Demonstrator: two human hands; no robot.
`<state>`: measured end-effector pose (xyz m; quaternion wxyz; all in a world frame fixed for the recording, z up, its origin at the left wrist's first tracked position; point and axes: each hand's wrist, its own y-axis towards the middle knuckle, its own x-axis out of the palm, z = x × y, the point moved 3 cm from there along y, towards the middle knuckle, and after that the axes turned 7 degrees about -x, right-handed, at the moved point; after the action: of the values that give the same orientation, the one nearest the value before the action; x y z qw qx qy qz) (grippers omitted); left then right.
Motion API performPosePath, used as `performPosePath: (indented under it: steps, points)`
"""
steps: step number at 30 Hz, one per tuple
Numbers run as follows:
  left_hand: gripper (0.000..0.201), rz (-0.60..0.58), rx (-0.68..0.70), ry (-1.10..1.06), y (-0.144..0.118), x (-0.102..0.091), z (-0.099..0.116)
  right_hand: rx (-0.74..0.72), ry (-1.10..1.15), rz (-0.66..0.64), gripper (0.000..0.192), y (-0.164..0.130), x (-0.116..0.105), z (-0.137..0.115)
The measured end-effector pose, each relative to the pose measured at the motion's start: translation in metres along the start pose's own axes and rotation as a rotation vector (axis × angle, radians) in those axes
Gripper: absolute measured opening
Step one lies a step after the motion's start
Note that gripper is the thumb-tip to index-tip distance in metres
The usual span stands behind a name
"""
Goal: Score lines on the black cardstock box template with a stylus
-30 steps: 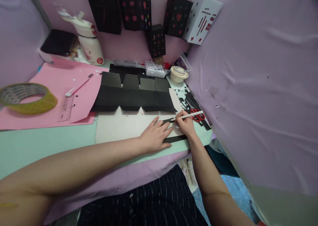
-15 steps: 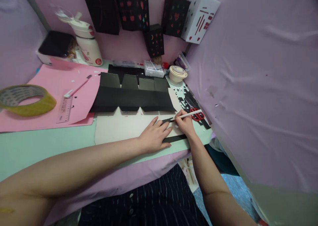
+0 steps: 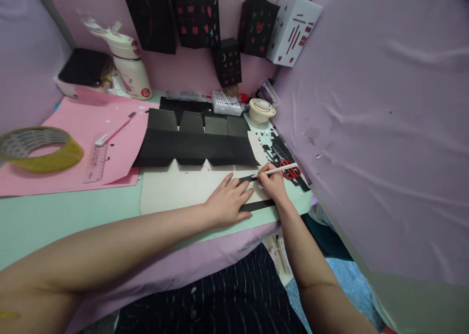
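Observation:
My right hand (image 3: pixel 271 181) is closed round a slim white pen (image 3: pixel 280 168), its tip on a small black paper strip (image 3: pixel 247 178). My left hand (image 3: pixel 230 199) lies flat with fingers spread, pressing the strip's left end onto a white sheet (image 3: pixel 176 192). A longer black strip (image 3: pixel 262 205) sticks out from under that hand, nearer the table edge. Just beyond both hands lies a large black paper sheet (image 3: pixel 198 145), folded and cut into tabs along its edges.
Red-handled scissors (image 3: pixel 291 170) and black scraps lie right of my right hand. Pink paper (image 3: pixel 120 155) at the left bears a tape roll (image 3: pixel 40 148), a clear ruler (image 3: pixel 95 164) and a craft knife (image 3: pixel 115 130). A bottle (image 3: pixel 132 72) stands behind; black paper lanterns (image 3: pixel 258 27) hang above.
Hardly anything differs. Both hands keep their places, the pen still rests on the strip, and the view has shifted very slightly.

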<state>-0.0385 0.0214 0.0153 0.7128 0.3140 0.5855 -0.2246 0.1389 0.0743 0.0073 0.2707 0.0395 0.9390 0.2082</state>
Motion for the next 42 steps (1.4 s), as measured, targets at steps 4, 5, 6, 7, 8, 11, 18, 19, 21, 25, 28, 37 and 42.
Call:
performPosePath:
  steps: [4, 5, 6, 7, 8, 11, 18, 19, 21, 25, 28, 37, 42]
  points:
    - [0.065, 0.0, -0.004, -0.008, 0.0001, 0.0001, 0.0, 0.004, -0.007, 0.008, 0.015, -0.0001, 0.0001, 0.0017]
    - [0.065, 0.0, -0.005, -0.008, 0.0001, 0.0001, 0.0, 0.004, -0.009, 0.009, 0.015, -0.0001, 0.0001, 0.002]
    - [0.065, 0.0, -0.005, -0.008, 0.0001, 0.0001, 0.0, 0.005, -0.011, 0.01, 0.015, -0.0001, 0.0001, 0.0023]
    - [0.065, -0.002, -0.004, -0.006, 0.0001, 0.0001, 0.0, 0.005, -0.012, 0.011, 0.015, -0.0002, 0.0, 0.0025]
    - [0.065, -0.004, -0.004, -0.004, 0.0, 0.0001, 0.0, 0.006, -0.013, 0.012, 0.015, -0.0002, -0.0001, 0.0026]
    - [0.065, -0.002, -0.001, -0.004, -0.0003, 0.0001, 0.0, 0.005, -0.011, 0.012, 0.015, -0.0004, -0.0002, 0.0027]
    - [0.064, 0.005, -0.002, 0.002, -0.0003, 0.0009, -0.0005, 0.008, -0.011, 0.016, 0.015, 0.0, -0.0006, 0.0018]
    - [0.064, 0.007, 0.0, 0.005, -0.0002, 0.001, -0.0005, 0.008, -0.011, 0.017, 0.015, 0.0, -0.0007, 0.0014]
    - [0.064, 0.007, 0.002, 0.011, -0.0001, 0.0009, -0.0003, 0.008, -0.011, 0.022, 0.015, 0.0001, -0.0009, 0.0007]
    - [0.065, -0.005, 0.0, 0.021, 0.0001, 0.0003, 0.0002, 0.013, -0.01, 0.037, 0.015, -0.0001, -0.001, 0.0006]
    - [0.065, -0.009, -0.002, 0.022, 0.0002, -0.0004, 0.0003, 0.015, -0.008, 0.045, 0.015, -0.0003, -0.0008, 0.0011]
    - [0.064, -0.006, -0.003, 0.026, -0.0001, -0.0009, 0.0002, 0.009, -0.011, 0.06, 0.015, -0.0003, -0.0009, 0.0012]
    - [0.065, -0.005, -0.004, 0.014, -0.0002, 0.0002, 0.0001, 0.004, -0.023, 0.063, 0.015, -0.0002, -0.0017, 0.0005]
